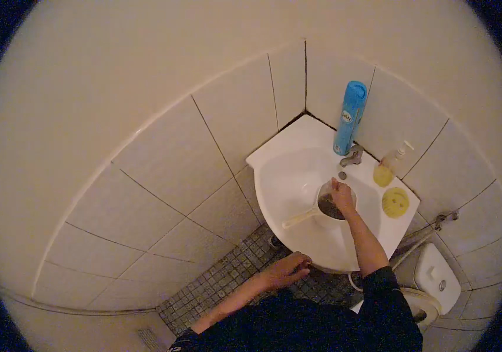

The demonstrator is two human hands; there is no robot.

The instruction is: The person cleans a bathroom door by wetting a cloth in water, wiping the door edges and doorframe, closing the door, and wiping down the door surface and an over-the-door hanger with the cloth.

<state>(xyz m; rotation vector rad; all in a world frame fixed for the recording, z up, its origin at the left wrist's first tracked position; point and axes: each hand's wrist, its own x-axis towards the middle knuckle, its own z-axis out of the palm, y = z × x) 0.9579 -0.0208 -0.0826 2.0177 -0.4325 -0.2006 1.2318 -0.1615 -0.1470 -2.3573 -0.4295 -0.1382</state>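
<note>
In the head view, a white corner sink holds a round scoop with a pale handle that points to the lower left. My right hand is at the scoop's upper right rim, its fingers pressed together; whether they grip the rim or something small cannot be made out. The scoop's inside looks dark. My left hand hangs in front of the sink's front edge, fingers slightly bent and apart, with nothing visible in it. The metal faucet stands just behind the scoop.
A blue spray can, a soap pump bottle and a yellow smiley sponge stand or lie along the sink's back and right rim. At the right are a wall valve with a hose and a toilet tank. Tiled walls surround the sink.
</note>
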